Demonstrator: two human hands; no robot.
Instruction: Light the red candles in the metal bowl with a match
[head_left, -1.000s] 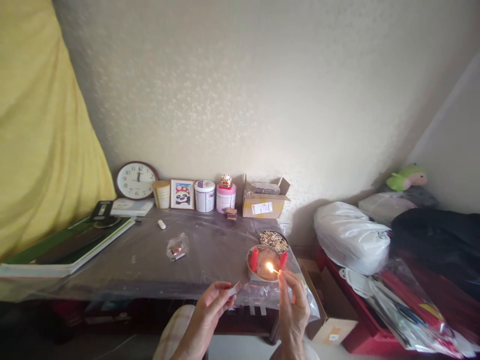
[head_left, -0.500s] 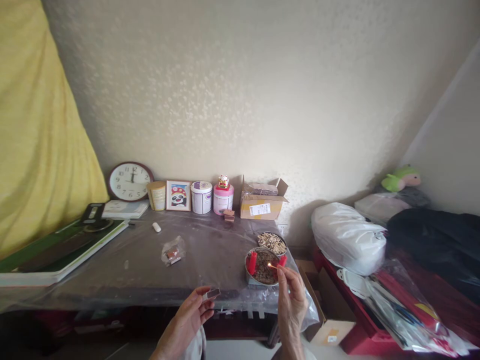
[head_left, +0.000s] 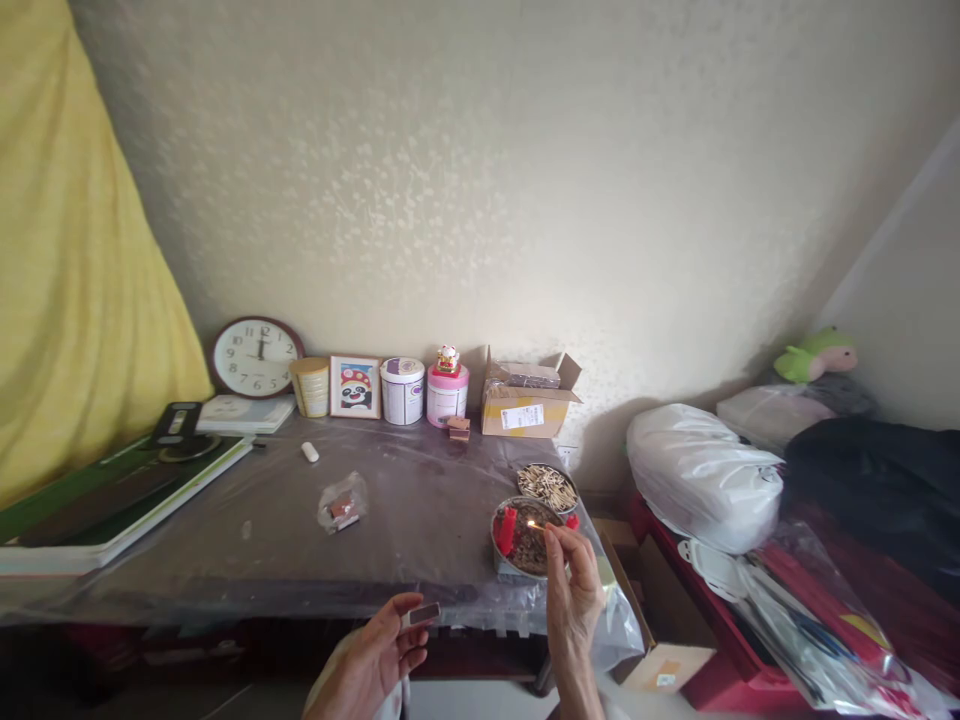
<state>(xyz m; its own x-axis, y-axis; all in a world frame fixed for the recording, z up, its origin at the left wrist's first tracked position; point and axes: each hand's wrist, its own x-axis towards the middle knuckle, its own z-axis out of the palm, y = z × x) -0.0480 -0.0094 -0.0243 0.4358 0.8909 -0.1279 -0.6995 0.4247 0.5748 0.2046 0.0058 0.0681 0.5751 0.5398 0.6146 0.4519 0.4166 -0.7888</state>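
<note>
Well, a lit match held over the tin, low and right of centre.
The right hand point(head_left: 574, 590) pinches the match point(head_left: 537, 525) at its fingertips, with the flame at the hand's upper left, just above the tin point(head_left: 498, 548) and beside a red candle point(head_left: 507, 530). The left hand point(head_left: 379, 655), at bottom centre, grips a matchbox point(head_left: 424, 613) between thumb and fingers, in front of the table point(head_left: 285, 545) edge. A dish point(head_left: 547, 484) of matches sits just behind the tin.

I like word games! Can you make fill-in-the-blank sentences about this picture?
The right hand holds a burning ____ over the tin.
The candles in the tin are ____.
The left hand holds the ____ for striking matches.
Against the wall leans a round ____.
Missing words: match, red, matchbox, clock.
</note>
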